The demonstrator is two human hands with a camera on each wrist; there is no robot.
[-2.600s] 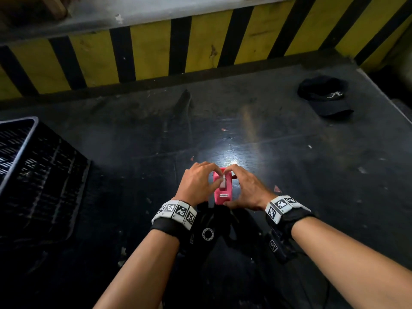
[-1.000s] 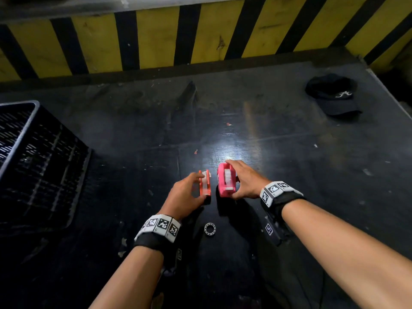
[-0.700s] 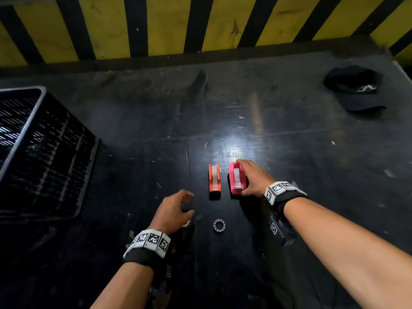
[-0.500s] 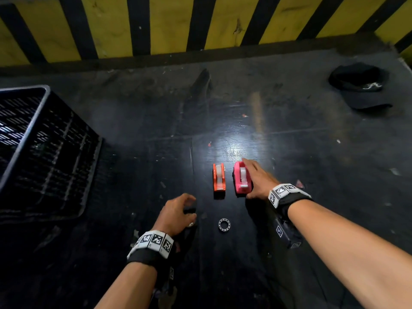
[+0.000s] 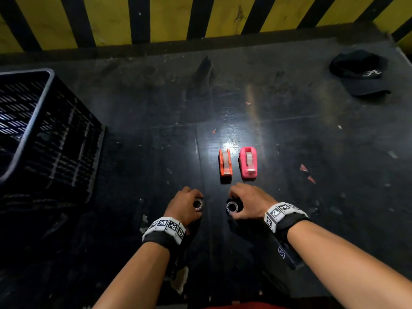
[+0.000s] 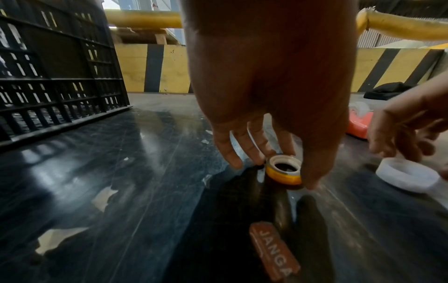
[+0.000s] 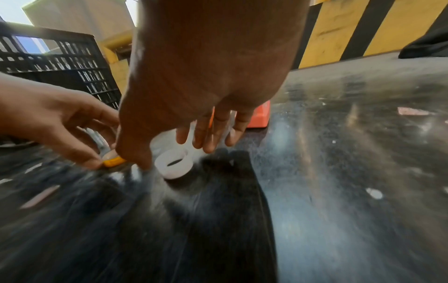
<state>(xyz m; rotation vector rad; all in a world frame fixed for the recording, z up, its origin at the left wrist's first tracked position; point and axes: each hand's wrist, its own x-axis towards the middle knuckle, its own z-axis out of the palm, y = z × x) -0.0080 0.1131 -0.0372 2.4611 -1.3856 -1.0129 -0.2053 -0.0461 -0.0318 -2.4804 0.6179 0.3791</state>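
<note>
1. Near the front of the counter [image 5: 312, 141]: right hand [image 5: 249, 201] has left the pink dispenser [image 5: 248, 161] and now arches over the white ring [image 7: 173, 164], thumb beside it, fingers spread above. Motion blur, so I cannot tell whether it pinches yet.
2. Unchanged: left hand [image 5: 185, 208] stays on the yellow-banded roll [image 6: 283, 172], fingers and thumb curled round it, just left of the white ring.
3. Both the pink dispenser and the orange dispenser [image 5: 225, 162] now stand free, side by side, just beyond the hands; a second ago each was hand-held.
4. Reading: dispensers separated and parked. Work has shifted to the two rolls, probably one to load into each.
</note>
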